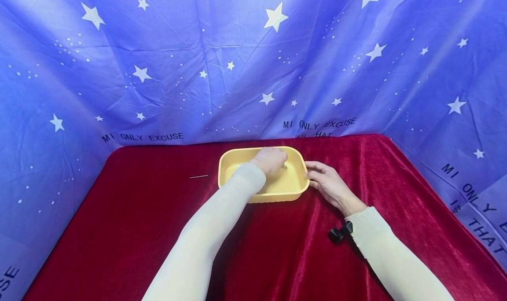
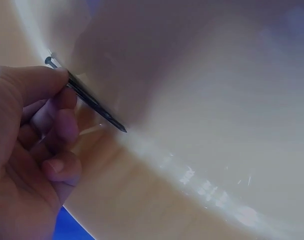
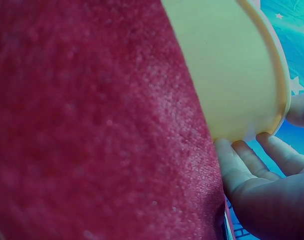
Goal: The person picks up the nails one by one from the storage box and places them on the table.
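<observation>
A yellow rectangular basin (image 1: 263,197) stands on the red cloth. Inside it, my left hand (image 1: 270,160) reaches down. In the left wrist view, the thumb and index finger of that hand (image 2: 34,125) pinch a dark nail (image 2: 94,105), its flat head by the thumb and its point slanting down to the right, close along the basin's inner wall. My right hand (image 1: 328,184) is at the basin's right end. Its fingers lie nearly straight against the outer wall, with the thumb tip at the rim, as the right wrist view shows for the hand (image 3: 271,195).
Another thin metal piece (image 1: 198,176), like a nail, lies on the red cloth (image 1: 134,222) left of the basin. A blue curtain (image 1: 206,63) with white stars hangs behind and at both sides. On my right sleeve's cuff sits a small black device (image 1: 339,233).
</observation>
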Action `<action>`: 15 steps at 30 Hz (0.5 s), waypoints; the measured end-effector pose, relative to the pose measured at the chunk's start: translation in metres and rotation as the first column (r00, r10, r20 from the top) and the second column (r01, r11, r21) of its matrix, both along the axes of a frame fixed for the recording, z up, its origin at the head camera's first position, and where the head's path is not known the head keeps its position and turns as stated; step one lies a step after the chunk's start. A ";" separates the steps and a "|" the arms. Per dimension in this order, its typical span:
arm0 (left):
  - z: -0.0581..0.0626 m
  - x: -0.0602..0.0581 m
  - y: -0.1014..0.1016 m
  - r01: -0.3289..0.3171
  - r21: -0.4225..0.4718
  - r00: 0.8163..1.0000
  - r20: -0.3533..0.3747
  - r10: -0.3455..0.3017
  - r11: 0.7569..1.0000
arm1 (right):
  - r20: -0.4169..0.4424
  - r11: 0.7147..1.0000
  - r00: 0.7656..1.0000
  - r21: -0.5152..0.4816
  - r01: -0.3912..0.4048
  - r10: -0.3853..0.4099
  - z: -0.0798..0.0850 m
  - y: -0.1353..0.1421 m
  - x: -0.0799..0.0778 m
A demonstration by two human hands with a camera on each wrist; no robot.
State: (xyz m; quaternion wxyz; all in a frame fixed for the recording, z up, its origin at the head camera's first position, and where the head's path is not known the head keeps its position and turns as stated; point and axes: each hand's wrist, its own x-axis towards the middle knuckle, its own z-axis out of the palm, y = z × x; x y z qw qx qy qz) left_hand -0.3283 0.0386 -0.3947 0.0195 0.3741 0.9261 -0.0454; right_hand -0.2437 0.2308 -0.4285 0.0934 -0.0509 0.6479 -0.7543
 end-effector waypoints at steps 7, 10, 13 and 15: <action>0.000 -0.001 0.001 -0.017 0.009 1.000 0.008 0.017 1.000 | 0.003 1.000 1.000 0.000 0.005 -0.005 0.000 0.000 0.000; 0.001 -0.001 0.001 -0.033 0.010 0.999 0.025 0.033 0.999 | 0.004 1.000 1.000 -0.001 0.005 -0.005 0.000 0.000 0.000; 0.001 -0.001 0.001 -0.044 0.017 0.998 0.049 0.043 0.999 | 0.003 1.000 1.000 -0.004 0.004 -0.004 0.001 0.000 0.000; 0.001 -0.001 0.000 -0.046 0.034 0.997 0.062 0.044 0.998 | 0.000 1.000 1.000 -0.004 0.003 -0.003 0.001 0.000 0.001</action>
